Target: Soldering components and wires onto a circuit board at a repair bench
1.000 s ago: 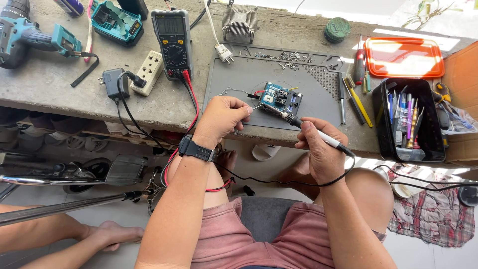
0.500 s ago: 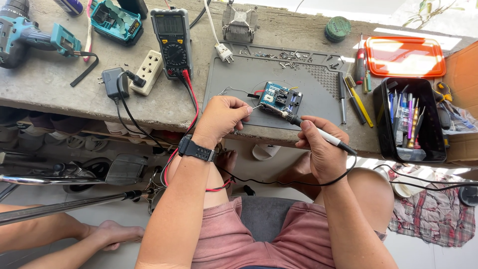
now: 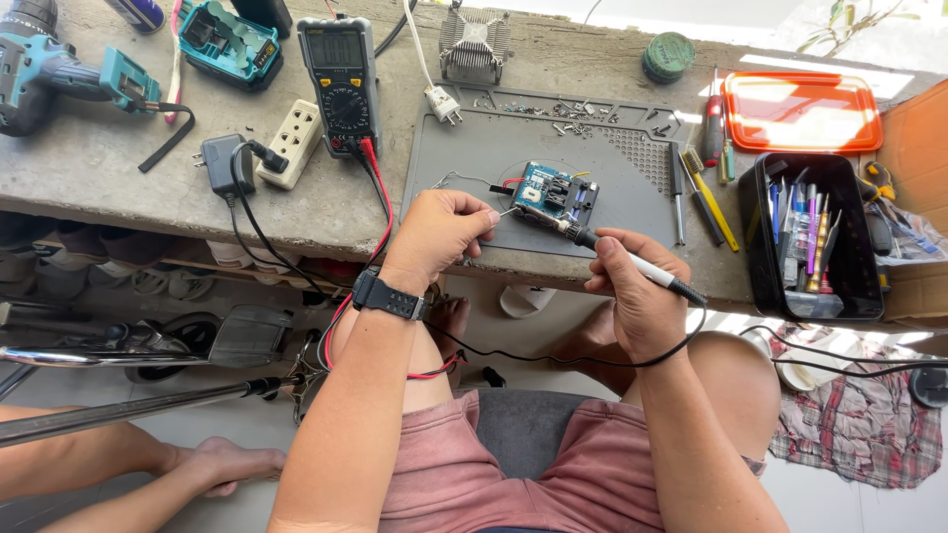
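Note:
A small blue circuit board (image 3: 553,193) lies on a grey work mat (image 3: 464,163). My right hand (image 3: 637,291) grips a soldering iron (image 3: 632,265) whose tip touches the board's near left edge. My left hand (image 3: 439,232), a black watch on its wrist, pinches a thin solder wire (image 3: 506,211) and holds its end right at the iron's tip. A black cable runs from the iron around my right wrist.
A multimeter (image 3: 341,79) with red and black leads, a white power strip (image 3: 291,143), a teal cordless drill (image 3: 59,74), a heat sink (image 3: 474,44), a green tin (image 3: 669,54), an orange lid (image 3: 800,111) and a black tool tray (image 3: 810,237) sit on the concrete bench. Another person's bare foot (image 3: 212,464) shows lower left.
Both hands stay at the board; the iron tip and solder wire have shifted only slightly at the board's edge.

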